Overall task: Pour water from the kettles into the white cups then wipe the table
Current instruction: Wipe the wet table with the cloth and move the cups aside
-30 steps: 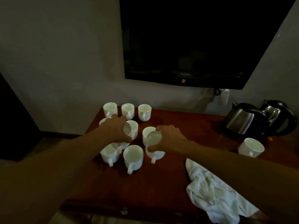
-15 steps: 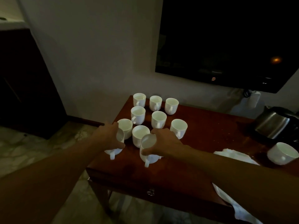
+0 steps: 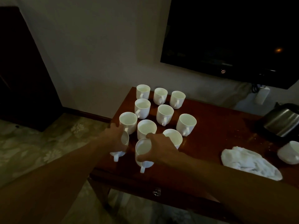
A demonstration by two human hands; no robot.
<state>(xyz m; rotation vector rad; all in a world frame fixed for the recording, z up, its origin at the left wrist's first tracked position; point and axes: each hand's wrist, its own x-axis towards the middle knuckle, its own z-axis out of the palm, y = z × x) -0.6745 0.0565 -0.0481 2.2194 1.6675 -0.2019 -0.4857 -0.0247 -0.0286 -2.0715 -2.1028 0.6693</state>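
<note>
Nearest the camera, the left hand (image 3: 115,139) curls over the top and side of the near-left cup (image 3: 120,149). The fingers wrap round its body and its handle points back toward the person. This cup tilts, its mouth turned toward the other hand, at the left front edge of the table (image 3: 210,126). Whether its base touches the wood I cannot tell.

Just to the right, the right hand (image 3: 159,147) grips the near-right cup (image 3: 143,153) from its right side. The thumb lies on the near wall, the fingers curve round the far rim, and the handle hangs toward the person. Below both grips, a drawer knob (image 3: 156,191) shows on the table's front.

Well to the right of the right hand lies a crumpled white cloth (image 3: 249,164). A lone cup (image 3: 289,155) sits just past it at the frame edge.

Directly beyond the two grips stand the remaining cups (image 3: 165,114), nine of them upright in rough rows, with handles mostly facing the person. The closest three sit just behind the knuckles. Several look filled with pale liquid.

Farther right and back, a steel kettle (image 3: 283,120) stands on the table, with droplets on the wood before it.

On the wall above hangs a dark television (image 3: 234,38). Far left of the left hand stands a dark cabinet (image 3: 24,70).
</note>
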